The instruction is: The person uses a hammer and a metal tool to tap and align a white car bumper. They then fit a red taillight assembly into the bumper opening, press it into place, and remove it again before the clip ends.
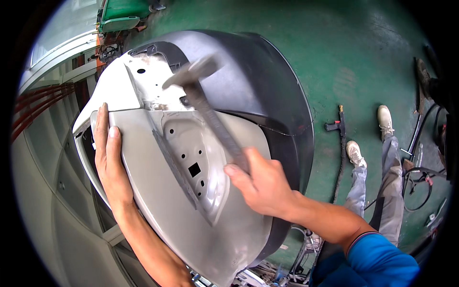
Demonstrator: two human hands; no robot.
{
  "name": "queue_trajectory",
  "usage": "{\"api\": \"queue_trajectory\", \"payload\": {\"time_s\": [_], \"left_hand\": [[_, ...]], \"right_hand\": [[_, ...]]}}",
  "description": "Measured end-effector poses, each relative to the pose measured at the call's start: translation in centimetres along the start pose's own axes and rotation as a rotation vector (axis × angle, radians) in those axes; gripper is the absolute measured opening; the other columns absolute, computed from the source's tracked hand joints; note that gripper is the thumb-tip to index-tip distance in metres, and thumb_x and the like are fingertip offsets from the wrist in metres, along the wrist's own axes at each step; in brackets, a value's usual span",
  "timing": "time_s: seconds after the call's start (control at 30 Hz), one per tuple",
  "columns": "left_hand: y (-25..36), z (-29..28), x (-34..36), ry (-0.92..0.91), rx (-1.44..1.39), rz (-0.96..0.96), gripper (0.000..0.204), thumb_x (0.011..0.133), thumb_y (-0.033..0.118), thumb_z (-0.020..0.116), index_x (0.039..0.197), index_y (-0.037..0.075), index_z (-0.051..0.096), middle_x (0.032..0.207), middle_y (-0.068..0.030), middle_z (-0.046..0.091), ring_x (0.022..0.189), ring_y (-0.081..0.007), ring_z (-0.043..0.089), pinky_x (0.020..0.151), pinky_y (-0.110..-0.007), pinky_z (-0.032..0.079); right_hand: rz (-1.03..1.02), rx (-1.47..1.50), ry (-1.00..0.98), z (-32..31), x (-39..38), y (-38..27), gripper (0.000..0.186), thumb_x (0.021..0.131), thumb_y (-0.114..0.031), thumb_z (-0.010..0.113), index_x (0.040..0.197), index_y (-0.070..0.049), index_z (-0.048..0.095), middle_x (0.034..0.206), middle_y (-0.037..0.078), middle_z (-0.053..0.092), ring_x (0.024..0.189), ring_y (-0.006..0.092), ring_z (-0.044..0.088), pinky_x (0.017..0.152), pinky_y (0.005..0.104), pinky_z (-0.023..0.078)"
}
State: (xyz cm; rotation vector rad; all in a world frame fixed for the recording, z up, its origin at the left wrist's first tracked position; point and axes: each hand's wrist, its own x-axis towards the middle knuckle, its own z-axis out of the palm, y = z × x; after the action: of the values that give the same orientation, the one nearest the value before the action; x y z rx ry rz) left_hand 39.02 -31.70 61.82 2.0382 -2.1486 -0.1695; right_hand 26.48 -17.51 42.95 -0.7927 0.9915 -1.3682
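My right hand is wrapped round the dark handle of a hammer. Slightly blurred, the hammer's head hangs over the car body, near the seam between the bare white panel and the grey panel. I cannot tell whether it touches the metal. Along the grey panel's left edge lies my left hand, fingers stretched out and resting against the rim. A recess with several holes is sunk into the grey panel. Beyond it curves the black bumper.
An air blow gun on a black hose lies on the green floor to the right. Two legs in grey trousers with pale shoes stand nearby. Cables and tools lie at the far right; a green object is at the top left.
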Motion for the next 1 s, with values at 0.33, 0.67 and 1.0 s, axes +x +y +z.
{"api": "queue_trajectory", "payload": {"time_s": [0.33, 0.67, 1.0], "left_hand": [[-0.3, 0.0, 0.3, -0.026, 0.026, 0.032, 0.058, 0.103, 0.034, 0.049, 0.154, 0.007, 0.046, 0.160, -0.0116, 0.044, 0.150, -0.0232, 0.035, 0.123, -0.037, 0.023], [0.3, 0.0, 0.4, -0.018, 0.013, 0.025, 0.058, 0.102, 0.032, 0.051, 0.154, 0.006, 0.046, 0.160, -0.0121, 0.044, 0.151, -0.0235, 0.033, 0.123, -0.036, 0.022], [0.2, 0.0, 0.5, -0.011, 0.002, 0.031, 0.058, 0.102, 0.031, 0.050, 0.154, 0.006, 0.046, 0.160, -0.0124, 0.044, 0.152, -0.0240, 0.033, 0.124, -0.037, 0.021]], "right_hand": [[0.108, 0.044, -0.152, 1.8, -0.3, 0.7, 0.027, 0.100, -0.021, 0.065, 0.100, 0.003, 0.053, 0.063, 0.014, 0.063, 0.053, 0.0308, 0.065, 0.052, 0.0396, 0.051], [0.118, 0.011, -0.154, 3.4, -1.4, 2.1, 0.030, 0.101, -0.024, 0.064, 0.099, 0.004, 0.053, 0.060, 0.015, 0.060, 0.051, 0.0309, 0.063, 0.051, 0.0412, 0.049], [0.191, -0.007, -0.214, 2.9, -0.6, 0.9, 0.031, 0.102, -0.024, 0.063, 0.094, 0.003, 0.051, 0.058, 0.019, 0.054, 0.048, 0.0364, 0.057, 0.049, 0.0449, 0.043]]}}
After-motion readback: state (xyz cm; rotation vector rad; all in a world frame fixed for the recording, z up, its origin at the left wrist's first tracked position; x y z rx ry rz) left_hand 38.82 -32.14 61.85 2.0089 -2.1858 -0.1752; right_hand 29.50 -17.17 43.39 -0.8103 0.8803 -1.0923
